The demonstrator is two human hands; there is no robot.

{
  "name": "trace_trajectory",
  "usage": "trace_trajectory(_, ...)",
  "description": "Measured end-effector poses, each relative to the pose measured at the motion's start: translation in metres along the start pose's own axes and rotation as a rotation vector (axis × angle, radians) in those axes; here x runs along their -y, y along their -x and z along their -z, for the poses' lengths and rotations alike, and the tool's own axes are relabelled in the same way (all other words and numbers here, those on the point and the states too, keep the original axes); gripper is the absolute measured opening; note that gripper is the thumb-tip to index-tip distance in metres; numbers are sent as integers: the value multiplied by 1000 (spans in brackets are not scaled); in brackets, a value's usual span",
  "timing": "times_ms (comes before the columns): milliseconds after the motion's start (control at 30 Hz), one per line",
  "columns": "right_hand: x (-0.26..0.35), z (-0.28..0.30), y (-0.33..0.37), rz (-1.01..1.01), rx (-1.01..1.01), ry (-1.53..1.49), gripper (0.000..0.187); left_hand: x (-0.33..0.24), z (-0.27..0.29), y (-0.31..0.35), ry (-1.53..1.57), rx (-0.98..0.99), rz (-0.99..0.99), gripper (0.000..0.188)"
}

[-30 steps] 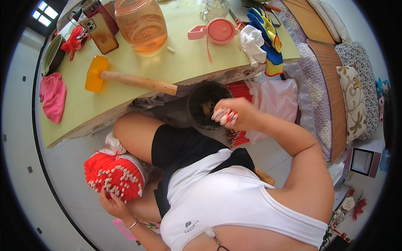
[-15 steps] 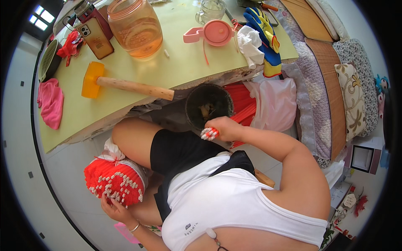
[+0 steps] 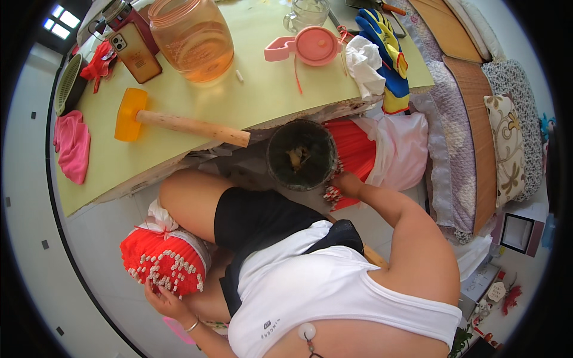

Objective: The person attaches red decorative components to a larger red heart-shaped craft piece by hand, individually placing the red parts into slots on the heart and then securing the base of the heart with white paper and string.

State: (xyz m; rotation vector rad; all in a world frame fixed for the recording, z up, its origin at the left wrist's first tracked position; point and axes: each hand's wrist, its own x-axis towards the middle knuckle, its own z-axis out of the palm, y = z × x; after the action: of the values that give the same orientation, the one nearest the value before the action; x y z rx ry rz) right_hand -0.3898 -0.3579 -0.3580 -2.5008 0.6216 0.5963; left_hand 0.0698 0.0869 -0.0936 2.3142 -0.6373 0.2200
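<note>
By the left grip (image 3: 166, 301), the bundle (image 3: 149, 241) is red, dotted with whitish tips (image 3: 174, 262). By the right grip (image 3: 348, 186), the sticks (image 3: 352, 146) are red, the bag (image 3: 403, 149) pale pink, the bucket (image 3: 286, 136) blackish.

A yellowish table (image 3: 197, 102) bears mallet (image 3: 179, 123), jar (image 3: 194, 43), phone (image 3: 135, 53).

Our right grip (image 3: 348, 186) sits close beside the black bucket (image 3: 320, 162), which blocks a low pass to the left; we could cross above its open mouth. The pale plastic bag (image 3: 401, 152) crowds the right side. Above the black shorts (image 3: 262, 218) we have a lane toward our left grip (image 3: 169, 302). On the tabletop (image 3: 256, 98), the mallet (image 3: 179, 124) reaches the front edge; we could pass between it and the pink lid (image 3: 315, 46).
</note>
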Motion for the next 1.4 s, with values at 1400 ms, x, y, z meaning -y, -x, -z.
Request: trace_trajectory(1400,453,296,-128,771,-75,-577,14,-34,7,-98,33,206,-444,10)
